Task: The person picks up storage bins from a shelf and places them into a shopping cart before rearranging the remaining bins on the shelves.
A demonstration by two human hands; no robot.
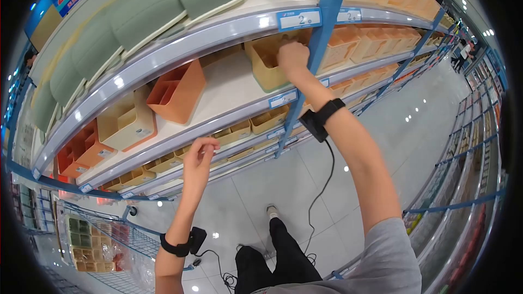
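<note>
My right hand [295, 59] reaches onto the middle shelf, its fingers closed at the right rim of a yellow desk organizer box [262, 71] with a greenish base. The fingertips are partly hidden. My left hand [199, 155] hangs in front of the shelf edge with loosely curled fingers and nothing in it. On the same shelf, to the left of the yellow box, sits a tilted orange organizer box [188, 95] with compartments. Farther left are a beige organizer box [126, 122] and a red-orange one [84, 149].
Green slippers [147, 22] line the shelf above. Price tags [299, 19] run along the shelf edges, and a blue post [328, 11] stands right of my right hand. A wire cart [117, 234] holds organizers at lower left. Another rack [463, 207] stands at right.
</note>
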